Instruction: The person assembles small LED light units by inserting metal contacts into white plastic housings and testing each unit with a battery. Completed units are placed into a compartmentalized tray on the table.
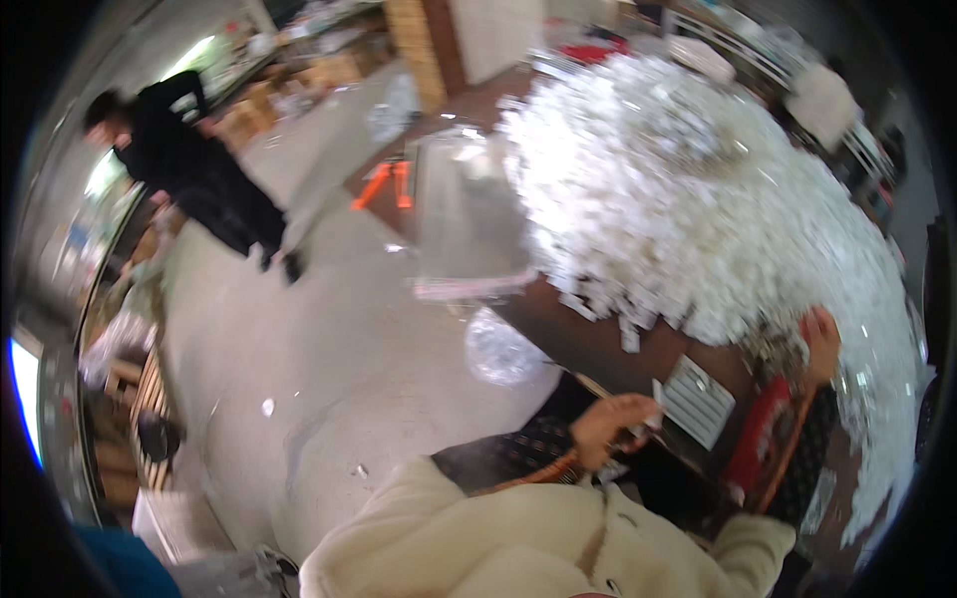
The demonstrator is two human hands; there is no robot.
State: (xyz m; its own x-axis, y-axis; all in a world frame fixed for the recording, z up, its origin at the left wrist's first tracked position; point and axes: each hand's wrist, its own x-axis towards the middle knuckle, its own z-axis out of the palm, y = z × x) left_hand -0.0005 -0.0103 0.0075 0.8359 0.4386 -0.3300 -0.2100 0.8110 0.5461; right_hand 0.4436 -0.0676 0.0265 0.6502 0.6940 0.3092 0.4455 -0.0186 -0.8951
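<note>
My left hand [613, 424] is closed on a small white piece [655, 399], just beside a white ribbed card [700, 401] lying on the brown table [588, 344]. My right hand [823, 344] reaches to the near edge of a huge heap of small white pieces [688, 189] that covers most of the table. The blur hides whether its fingers hold anything. A red object [756, 444] lies along my right forearm. Both sleeves are dark and patterned with orange trim, over a cream fleece top.
A clear plastic bin [464, 214] stands at the table's far left corner. A crumpled clear bag [498, 349] lies on the grey concrete floor [339, 379]. Another person in black [184, 159] walks at the far left. Orange tools [384, 184] and stacked boxes lie beyond.
</note>
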